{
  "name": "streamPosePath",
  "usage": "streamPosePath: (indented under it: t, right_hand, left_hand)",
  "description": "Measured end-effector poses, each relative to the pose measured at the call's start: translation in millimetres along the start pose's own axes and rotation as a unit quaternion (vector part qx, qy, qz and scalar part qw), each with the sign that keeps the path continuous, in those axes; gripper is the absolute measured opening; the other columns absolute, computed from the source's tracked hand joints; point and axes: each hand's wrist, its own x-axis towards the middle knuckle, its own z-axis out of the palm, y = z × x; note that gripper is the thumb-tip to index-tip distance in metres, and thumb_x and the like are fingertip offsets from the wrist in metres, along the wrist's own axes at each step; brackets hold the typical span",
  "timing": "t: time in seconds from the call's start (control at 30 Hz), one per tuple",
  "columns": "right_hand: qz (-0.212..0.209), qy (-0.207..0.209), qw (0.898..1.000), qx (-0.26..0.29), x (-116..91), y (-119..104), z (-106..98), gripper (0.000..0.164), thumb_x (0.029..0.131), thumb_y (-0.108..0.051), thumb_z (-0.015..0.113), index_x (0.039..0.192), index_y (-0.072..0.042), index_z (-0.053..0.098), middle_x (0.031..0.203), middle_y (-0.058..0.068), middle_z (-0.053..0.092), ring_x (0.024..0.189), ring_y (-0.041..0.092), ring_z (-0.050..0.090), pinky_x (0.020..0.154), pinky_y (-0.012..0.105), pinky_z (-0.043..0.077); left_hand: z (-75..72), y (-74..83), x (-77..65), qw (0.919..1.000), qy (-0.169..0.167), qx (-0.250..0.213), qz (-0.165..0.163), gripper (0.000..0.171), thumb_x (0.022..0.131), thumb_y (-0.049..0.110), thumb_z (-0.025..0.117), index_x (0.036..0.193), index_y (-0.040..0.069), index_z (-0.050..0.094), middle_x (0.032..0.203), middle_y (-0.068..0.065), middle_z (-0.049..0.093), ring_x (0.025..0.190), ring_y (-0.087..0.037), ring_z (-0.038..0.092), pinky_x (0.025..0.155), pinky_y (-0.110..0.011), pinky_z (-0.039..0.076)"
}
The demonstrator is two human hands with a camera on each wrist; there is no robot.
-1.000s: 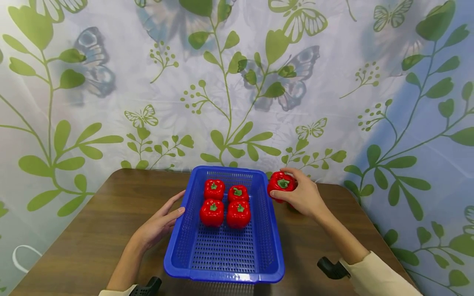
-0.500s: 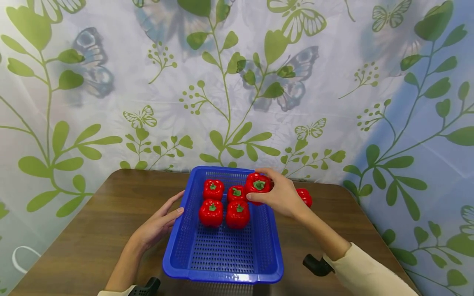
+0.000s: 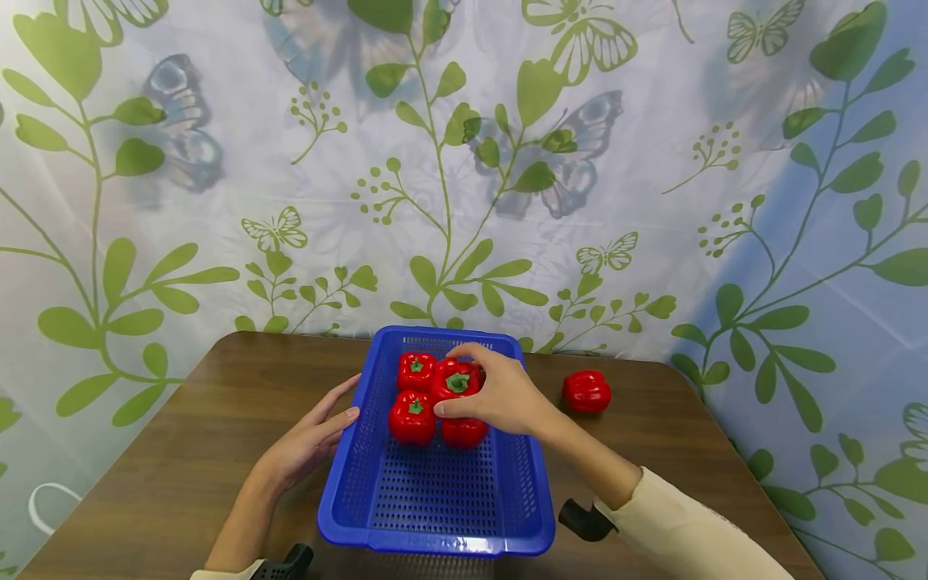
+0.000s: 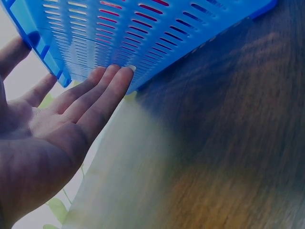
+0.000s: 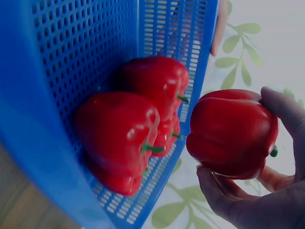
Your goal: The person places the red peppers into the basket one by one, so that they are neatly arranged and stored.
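My right hand (image 3: 503, 391) grips a glossy red bell pepper (image 3: 456, 382) with a green stem, held over the blue plastic basket (image 3: 435, 541). In the right wrist view the thumb and fingers wrap the held pepper (image 5: 233, 133), above the others. Several red peppers stand in the basket's far half; a front-left one (image 3: 412, 419) and a back-left one (image 3: 416, 371) show fully, while those on the right are partly hidden. My left hand (image 3: 308, 439) rests at the basket's left side; in the left wrist view its straight fingers (image 4: 102, 102) touch the slotted wall (image 4: 143, 36).
One more red bell pepper (image 3: 586, 391) lies on its side on the brown wooden table (image 3: 181, 451), right of the basket. Behind the table hangs a cloth (image 3: 326, 161) printed with leaves and butterflies. A white loop (image 3: 43, 507) shows at the lower left.
My right hand has carried the pepper leftward from beside the basket to over the peppers inside. The pepper on the table has come into full view. The left hand has stayed put.
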Motion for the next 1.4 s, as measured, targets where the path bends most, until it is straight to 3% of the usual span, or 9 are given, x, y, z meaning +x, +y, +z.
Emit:
streamPosePath:
  t: [0.2,0.4,0.63,1.03,1.4]
  right_hand:
    - [-0.020,-0.029,0.999,-0.015,-0.6,-4.9,17.5,0.071,0.076,-0.045,0.086,0.137,-0.023,0.057,0.124,-0.002,0.067,0.110,0.016,0.063,0.085,0.034,0.057]
    - [-0.041,-0.056,0.998,-0.005,0.1,-6.6,35.2,0.067,0.078,-0.045,0.084,0.135,-0.023,0.057,0.125,-0.002,0.066,0.109,0.016,0.064,0.081,0.027,0.058]
    - [-0.036,-0.085,0.996,-0.019,0.9,-11.0,50.3,0.072,0.076,-0.052,0.085,0.136,-0.022,0.057,0.118,-0.007,0.068,0.100,0.007,0.064,0.081,0.026,0.055]
    - [-0.029,-0.100,0.993,-0.048,1.1,-16.9,57.4,0.073,0.078,-0.057,0.081,0.137,-0.022,0.058,0.125,-0.004,0.068,0.108,0.011,0.063,0.087,0.032,0.054]
    - [-0.007,-0.129,0.989,-0.071,8.6,-20.4,54.2,0.062,0.072,-0.053,0.087,0.123,-0.029,0.061,0.121,-0.005,0.067,0.109,0.016,0.060,0.084,0.036,0.053]
  left_hand:
    - [0.9,-0.3,-0.7,1.0000,-0.001,-0.001,0.003,0.064,0.109,0.025,0.043,0.164,0.029,0.010,0.154,-0.029,0.040,0.130,-0.039,0.059,0.100,-0.042,0.054]
    - [1.9,-0.9,-1.0,1.0000,0.001,0.001,0.000,0.064,0.109,0.026,0.044,0.163,0.029,0.010,0.154,-0.029,0.041,0.130,-0.040,0.059,0.100,-0.044,0.054]
    - [2.8,-1.3,-1.6,1.0000,0.001,0.006,-0.003,0.064,0.109,0.028,0.043,0.163,0.030,0.009,0.157,-0.028,0.036,0.133,-0.041,0.057,0.102,-0.047,0.053]
    - [4.1,0.2,-2.3,1.0000,0.002,-0.001,-0.009,0.062,0.109,0.027,0.043,0.163,0.032,0.011,0.156,-0.026,0.040,0.131,-0.037,0.059,0.101,-0.048,0.053]
    - [2.9,-2.6,0.0,0.9997,0.013,-0.001,-0.019,0.061,0.109,0.028,0.044,0.161,0.036,0.014,0.156,-0.024,0.041,0.131,-0.038,0.058,0.102,-0.049,0.052]
